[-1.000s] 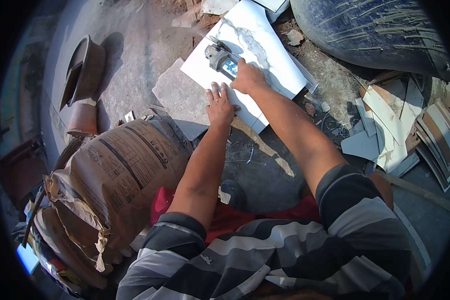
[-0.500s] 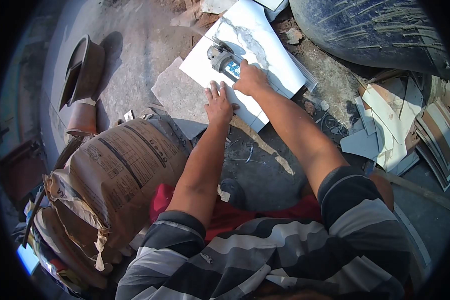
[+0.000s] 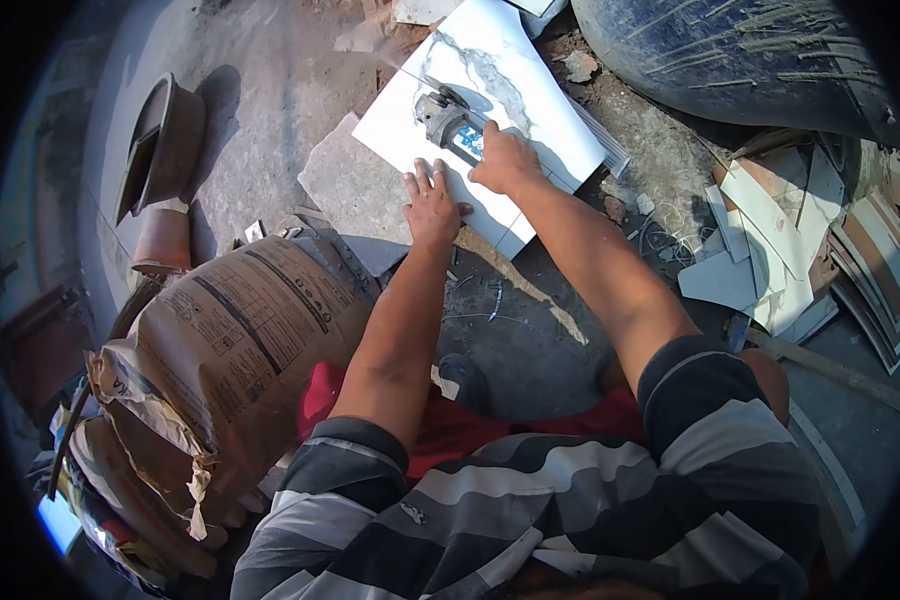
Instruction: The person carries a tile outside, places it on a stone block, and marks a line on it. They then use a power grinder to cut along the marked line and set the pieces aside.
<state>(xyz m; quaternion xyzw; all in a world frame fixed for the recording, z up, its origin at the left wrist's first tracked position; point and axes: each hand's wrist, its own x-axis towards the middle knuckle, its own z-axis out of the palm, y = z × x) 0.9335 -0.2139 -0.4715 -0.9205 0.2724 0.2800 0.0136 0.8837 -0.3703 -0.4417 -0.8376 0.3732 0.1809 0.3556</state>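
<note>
A white marbled tile (image 3: 510,80) lies on the ground ahead of me. My right hand (image 3: 508,160) grips the body of an angle grinder (image 3: 448,122) whose disc end rests on the tile, pointing up and left. My left hand (image 3: 430,205) lies flat, fingers spread, pressing on the tile's near left edge just beside the grinder. A grey stone slab (image 3: 355,190) sticks out from under the tile to the left.
A large brown paper sack (image 3: 240,340) stands at my left. Further left are a dark pan (image 3: 165,140) and a clay pot (image 3: 165,240). Broken tile pieces (image 3: 770,240) pile up at the right. A dark rounded tub (image 3: 740,60) sits at top right.
The grinder and my right hand have crept slightly along the tile, and the view has shifted a little. My left hand stays pressed on the tile.
</note>
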